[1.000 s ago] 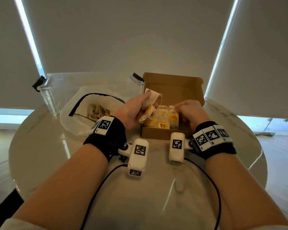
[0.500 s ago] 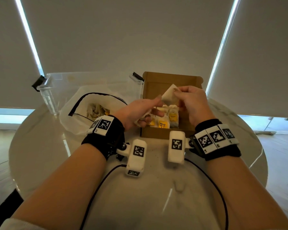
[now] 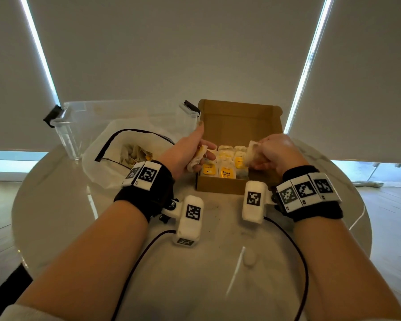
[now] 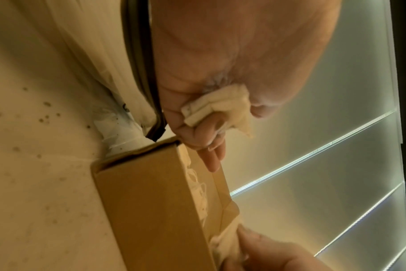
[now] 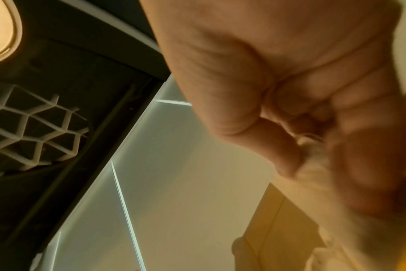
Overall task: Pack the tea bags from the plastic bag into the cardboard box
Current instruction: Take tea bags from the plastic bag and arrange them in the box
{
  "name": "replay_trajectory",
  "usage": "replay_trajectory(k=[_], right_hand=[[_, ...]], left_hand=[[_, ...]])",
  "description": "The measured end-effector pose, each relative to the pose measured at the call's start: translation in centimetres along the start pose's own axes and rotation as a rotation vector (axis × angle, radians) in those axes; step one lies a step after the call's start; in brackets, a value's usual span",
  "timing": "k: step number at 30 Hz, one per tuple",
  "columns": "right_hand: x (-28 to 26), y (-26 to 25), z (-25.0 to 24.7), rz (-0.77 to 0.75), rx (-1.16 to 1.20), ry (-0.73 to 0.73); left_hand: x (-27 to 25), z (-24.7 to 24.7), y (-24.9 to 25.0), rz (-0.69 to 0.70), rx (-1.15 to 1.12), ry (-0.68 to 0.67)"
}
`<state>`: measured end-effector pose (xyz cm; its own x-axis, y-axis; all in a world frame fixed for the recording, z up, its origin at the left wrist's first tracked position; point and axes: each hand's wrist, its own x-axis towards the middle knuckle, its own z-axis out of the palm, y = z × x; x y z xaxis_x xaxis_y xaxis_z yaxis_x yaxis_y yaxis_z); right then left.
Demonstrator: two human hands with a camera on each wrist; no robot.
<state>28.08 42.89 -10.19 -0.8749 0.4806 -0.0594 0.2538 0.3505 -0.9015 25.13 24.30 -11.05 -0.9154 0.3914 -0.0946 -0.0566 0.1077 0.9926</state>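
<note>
Pinching a crumpled tea bag (image 3: 250,152), the right hand (image 3: 276,154) sits over the right end of the box (image 3: 220,186), at centre frame; its fingers are curled round the bag, blurred in the right wrist view. Left hand (image 3: 190,151) grips a small bunch of bags (image 3: 198,158) against the palm over the box's left end, thumb raised, one finger straight and pointing into the box (left wrist view).

Progress: part done. Rows of packed bags (image 3: 225,163) stand upright in the box, yellow tags forward, filling its near left and middle; the right side and back look free, though the hands hide part of it. Lid stands open behind. More bags lie loose in the plastic bag (image 3: 102,165), left of centre, just beside the box, mouth open. So both handfuls are to go in, then more trips.

Around: clear tub (image 3: 65,126) behind the bag, upper left. Dark crumbs on the worktop (image 3: 56,216) near the box. Cables trail from the wrist cameras.

In the way: likely only the hands crowding each other over a narrow box.
</note>
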Motion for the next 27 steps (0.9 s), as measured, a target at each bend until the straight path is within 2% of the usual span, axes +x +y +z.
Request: replay_trajectory(k=[1,3,7,11,15,20,21,25,27], right_hand=[[0.2,0.2,0.1,0.028,-0.117,-0.014],[0.1,0.5,0.6,0.091,-0.209,-0.062],[0.3,0.8,1.7,0.143,-0.142,-0.15],[0.9,1.4,2.4,0.07,0.007,-0.097],[1.0,1.3,2.6,0.178,0.0,-0.088],[0.9,1.3,2.6,0.189,0.02,-0.09],[1.1,1.4,2.5,0.157,-0.01,-0.071],[0.6,0.9,1.8,-0.135,-0.032,0.124],[-1.0,-0.1,1.7,-0.268,-0.002,0.076]], left_hand=[[0.0,0.0,0.1,-0.014,-0.035,-0.01],[-0.1,0.0,0.2,-0.036,-0.084,-0.022],[-0.3,0.1,0.2,-0.049,-0.087,-0.027],[-0.3,-0.1,0.1,-0.059,-0.094,-0.036],[-0.8,-0.1,0.3,-0.053,-0.181,-0.064],[-1.3,-0.3,0.3,0.01,-0.316,-0.091],[-1.2,-0.3,0.3,0.027,-0.323,-0.08],[-0.8,-0.1,0.5,0.091,-0.274,-0.034],[-0.6,0.1,0.4,0.134,-0.145,-0.009]])
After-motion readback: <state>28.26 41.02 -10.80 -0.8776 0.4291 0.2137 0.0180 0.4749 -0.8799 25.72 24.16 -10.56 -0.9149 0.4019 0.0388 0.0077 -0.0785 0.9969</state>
